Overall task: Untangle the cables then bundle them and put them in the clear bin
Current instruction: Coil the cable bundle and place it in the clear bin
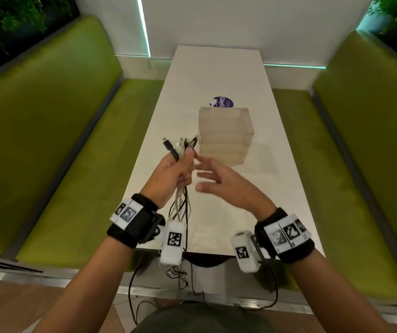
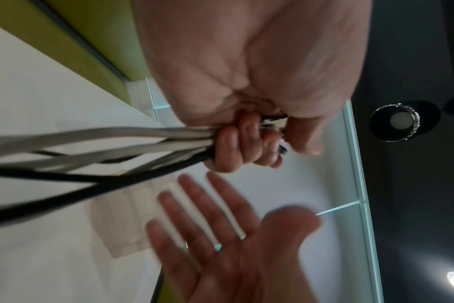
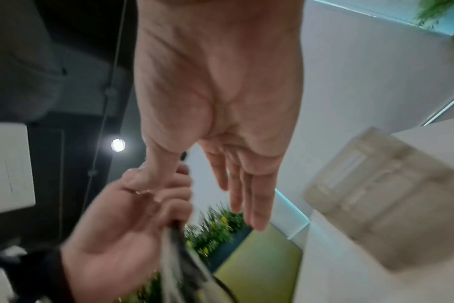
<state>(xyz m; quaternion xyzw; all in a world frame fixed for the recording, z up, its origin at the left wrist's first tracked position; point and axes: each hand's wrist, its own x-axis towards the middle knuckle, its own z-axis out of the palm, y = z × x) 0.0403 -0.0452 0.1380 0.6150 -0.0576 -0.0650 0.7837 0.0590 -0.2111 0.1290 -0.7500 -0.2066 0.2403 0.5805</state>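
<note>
just short of the clear bin (image 1: 226, 134), on its near-left side and above the white table (image 1: 216, 75), the left hand (image 1: 177, 170) is fisted round a bunch of white and black cables (image 1: 181, 205), their plug ends (image 1: 180, 144) sticking up out of the top of the fist and nearly level with the bin's near-left edge. below the fist the strands hang loose, drop past the table edge nearest the person, and the tails lie in a scribble on the floor, well away from the bin. the right hand (image 1: 219, 181) hovers just beside the fist, on the side toward the bin, fingers spread wide and straight and holding nothing; whether its fingertips brush the left knuckles is hard to say, as it is blurred. the bin stands upright on the table, and i cannot tell whether anything is inside it. as i judge it, the ends are gathered but the lengths are not yet coiled, so bundling has barely begun. the risk from here lies mostly in those hanging tails: they cross one another below the fist, and winding them up without running each one straight would likely lock the crossings into the bundle. a tail could also catch on the table edge or the wrist cameras. if the fist loosens as the right hand takes over, a slick strand may slide out. the bin looks light, so a sweeping hand could knock it.
</note>
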